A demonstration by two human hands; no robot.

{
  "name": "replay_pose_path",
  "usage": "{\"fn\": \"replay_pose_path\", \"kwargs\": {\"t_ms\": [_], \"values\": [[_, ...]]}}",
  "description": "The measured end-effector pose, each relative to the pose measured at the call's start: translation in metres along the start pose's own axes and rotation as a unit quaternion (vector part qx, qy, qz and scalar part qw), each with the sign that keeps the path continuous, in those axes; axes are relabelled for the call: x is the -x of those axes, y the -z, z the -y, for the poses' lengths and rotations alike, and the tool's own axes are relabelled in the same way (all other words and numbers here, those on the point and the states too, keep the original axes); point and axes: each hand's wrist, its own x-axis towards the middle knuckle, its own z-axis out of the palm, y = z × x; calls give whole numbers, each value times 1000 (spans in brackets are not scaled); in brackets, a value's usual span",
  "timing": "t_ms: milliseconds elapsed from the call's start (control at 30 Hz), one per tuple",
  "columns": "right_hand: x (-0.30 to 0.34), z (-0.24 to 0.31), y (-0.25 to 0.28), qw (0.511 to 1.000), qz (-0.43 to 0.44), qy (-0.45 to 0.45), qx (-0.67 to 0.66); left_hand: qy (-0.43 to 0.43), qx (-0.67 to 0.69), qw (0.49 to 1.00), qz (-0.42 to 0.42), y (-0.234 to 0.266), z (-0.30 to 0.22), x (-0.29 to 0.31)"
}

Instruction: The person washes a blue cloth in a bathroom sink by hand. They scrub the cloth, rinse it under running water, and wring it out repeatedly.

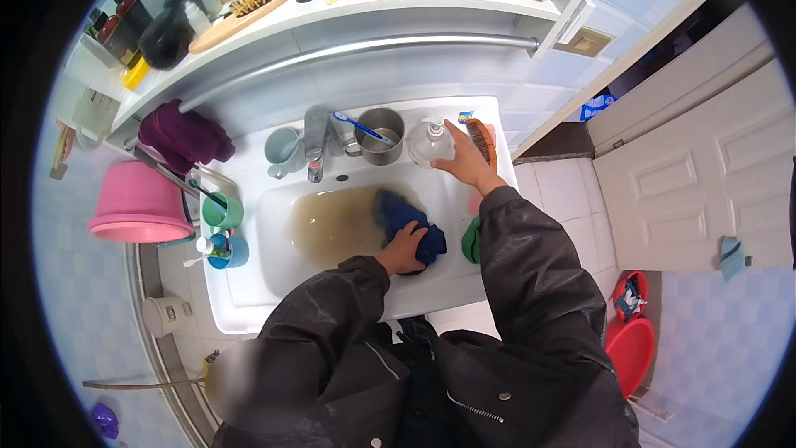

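Note:
In the white sink (274,274), a dark blue cloth (431,245) lies bunched at the right end, partly in murky brown water (332,220). My left hand (404,250) grips the near side of this wet bundle. On the back right rim stands a clear pump bottle (423,149) with a white top. The fingers of my right hand (471,159) are closed around the bottle's right side. Just beyond that hand a brown comb (481,139) rests on the rim. A green cloth or scrubber (472,242) sits at the sink's right edge, beneath my right sleeve.
Behind the basin are a faucet (315,137), a pale blue mug (284,152) and a metal cup (383,129) with a toothbrush across it. Green (222,212) and blue (230,254) cups line the left rim. A metal rail (356,50) runs below the crowded shelf.

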Motion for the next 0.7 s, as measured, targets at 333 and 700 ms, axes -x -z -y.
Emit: {"fn": "replay_pose_path", "kwargs": {"t_ms": [333, 700], "values": [[42, -35, 54, 916, 8, -332, 224, 75, -124, 989, -17, 9, -24, 9], [19, -45, -3, 911, -130, -343, 188, 84, -106, 991, 8, 4, -21, 5]]}}
